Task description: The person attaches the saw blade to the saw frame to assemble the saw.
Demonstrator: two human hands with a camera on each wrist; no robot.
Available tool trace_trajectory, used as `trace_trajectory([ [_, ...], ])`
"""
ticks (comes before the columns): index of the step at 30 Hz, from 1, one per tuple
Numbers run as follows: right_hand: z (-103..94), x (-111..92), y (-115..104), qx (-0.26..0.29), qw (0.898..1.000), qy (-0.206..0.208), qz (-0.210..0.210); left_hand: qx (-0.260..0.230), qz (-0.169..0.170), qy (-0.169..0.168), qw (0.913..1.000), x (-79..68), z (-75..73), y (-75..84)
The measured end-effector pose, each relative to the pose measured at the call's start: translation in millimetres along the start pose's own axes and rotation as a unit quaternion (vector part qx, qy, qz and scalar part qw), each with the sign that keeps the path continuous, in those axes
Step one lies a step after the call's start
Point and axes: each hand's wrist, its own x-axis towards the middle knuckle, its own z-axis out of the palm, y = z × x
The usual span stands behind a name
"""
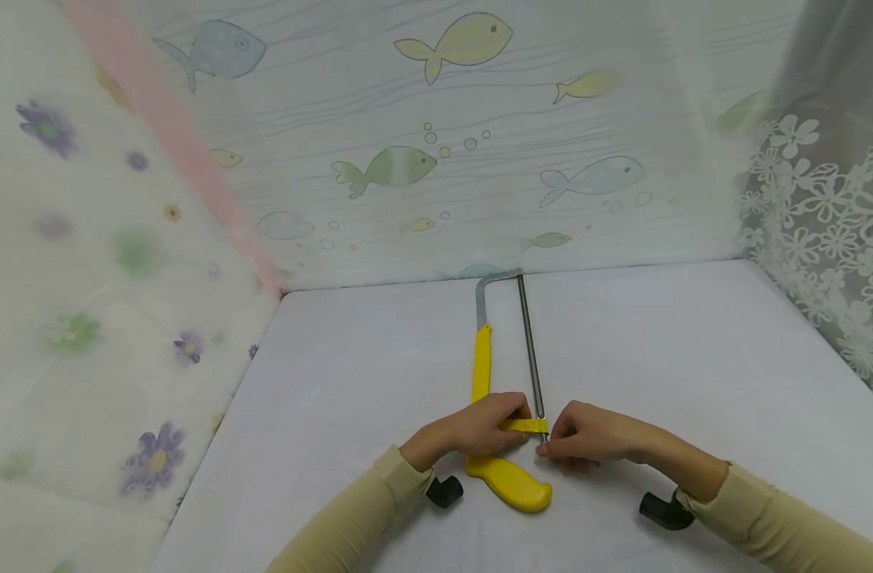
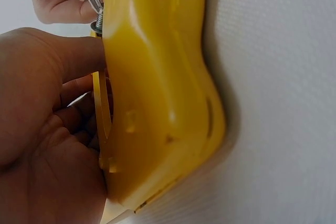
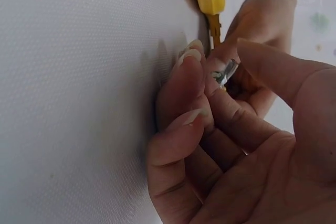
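A hacksaw [image 1: 511, 482] with a yellow handle and a grey metal front bow lies flat on the white-covered table, its handle toward me. Its long, narrow dark blade [image 1: 530, 342] runs along the right side. My left hand [image 1: 482, 427] grips the yellow frame just above the handle, fingers reaching into the frame's gap. At the blade's near end is a small metal wing nut [image 3: 229, 70] on a threaded bolt [image 2: 100, 19]. My right hand [image 1: 595, 434] pinches around this wing nut with thumb and forefinger, the other fingers curled beside the cloth.
White cloth covers the table [image 1: 694, 342]. A fish-print curtain [image 1: 307, 159] hangs at the back edge, a flowered one [image 1: 107, 263] at the left and lace [image 1: 837, 207] at the right. Black camera mounts [image 1: 665, 510] sit under both wrists.
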Motion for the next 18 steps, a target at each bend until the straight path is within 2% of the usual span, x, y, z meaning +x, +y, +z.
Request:
trace_trajectory([
  [18, 0.8, 0.3, -4.3, -0.001, 1.000, 0.005, 0.010, -0.001, 0.000, 0.003, 1.0000, -0.8, 0.4, 0.2],
])
